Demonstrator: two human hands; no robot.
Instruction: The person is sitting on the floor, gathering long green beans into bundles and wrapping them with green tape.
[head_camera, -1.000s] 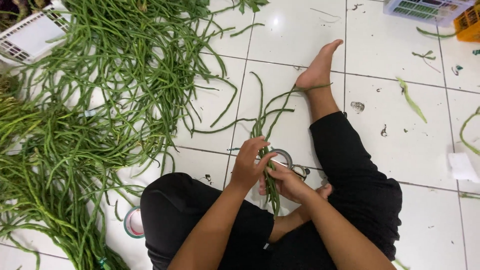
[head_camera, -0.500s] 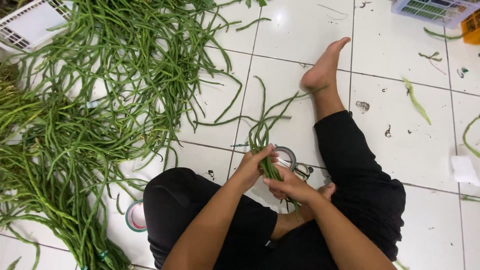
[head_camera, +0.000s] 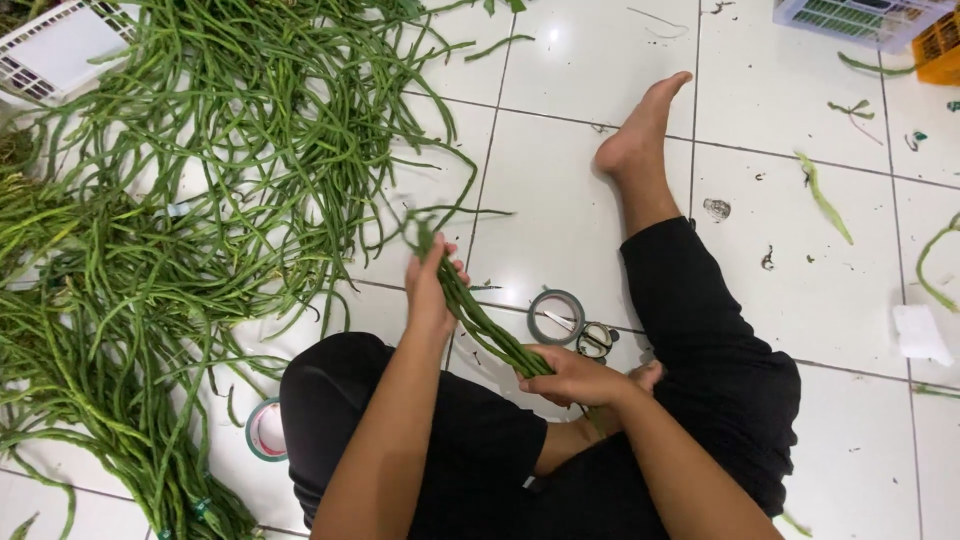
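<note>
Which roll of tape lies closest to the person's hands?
The grey roll of tape on the tile just above the right hand; the other roll lies farther off, left of the knee.

Home floor: white tiles (head_camera: 580, 170), bean heap (head_camera: 200, 180), crates (head_camera: 860, 20).

three tape rolls (head_camera: 556, 316), two white baskets (head_camera: 60, 45), one orange crate (head_camera: 940, 45).

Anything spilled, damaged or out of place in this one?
Nothing looks damaged. Loose bean scraps litter the floor tiles to the right, away from the big pile of long beans. Both hands, left hand and right hand, hold one tidy bundle.
</note>
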